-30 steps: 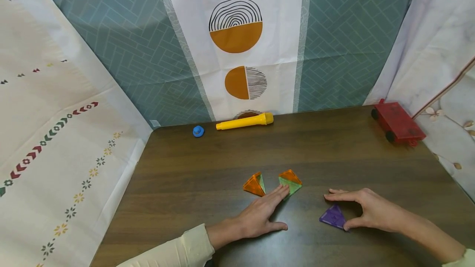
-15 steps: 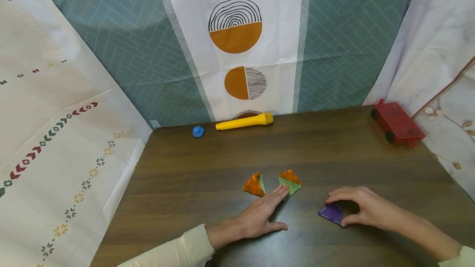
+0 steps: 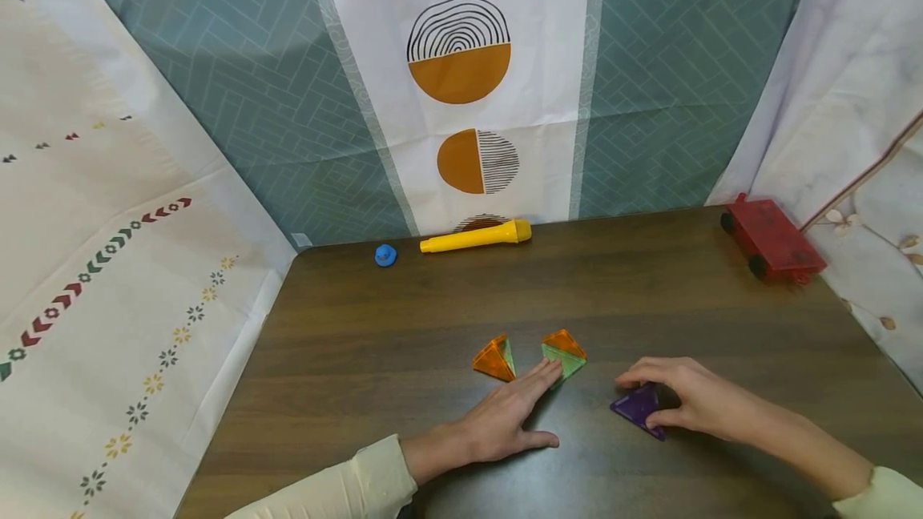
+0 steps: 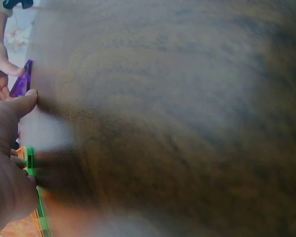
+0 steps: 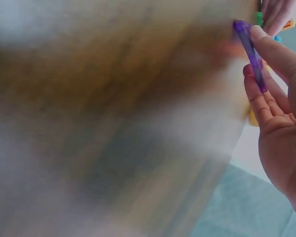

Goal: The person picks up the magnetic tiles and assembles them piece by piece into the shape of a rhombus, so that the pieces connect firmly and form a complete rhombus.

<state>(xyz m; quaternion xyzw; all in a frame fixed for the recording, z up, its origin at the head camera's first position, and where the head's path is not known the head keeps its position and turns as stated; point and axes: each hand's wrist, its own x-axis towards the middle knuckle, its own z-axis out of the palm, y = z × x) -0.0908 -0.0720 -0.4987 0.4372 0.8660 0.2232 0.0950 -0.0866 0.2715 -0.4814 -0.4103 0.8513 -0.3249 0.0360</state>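
The right hand (image 3: 703, 400) holds a purple triangular tile (image 3: 638, 407) between its thumb and fingers, right of centre in the head view; the right wrist view shows the same purple tile (image 5: 251, 57) edge-on in that hand (image 5: 281, 143). Palm down, the left hand (image 3: 505, 420) lies with straight fingers, their tips touching a green triangle (image 3: 570, 360) that adjoins an orange triangle (image 3: 563, 340). Left of those fingertips sits an orange tile (image 3: 493, 359) with a green one (image 3: 508, 352) beside it, close to the hand.
Along the back of the brown table (image 3: 346, 303) lie a small blue object (image 3: 385, 255) and a yellow toy microphone (image 3: 476, 238). A red wheeled cart (image 3: 775, 239) stands at the back right. Patterned cloths hang behind and at both sides.
The right hand has closed its fingers onto the purple tile, which has shifted slightly left and up and looks tilted. The left hand and the orange and green tiles have stayed put.
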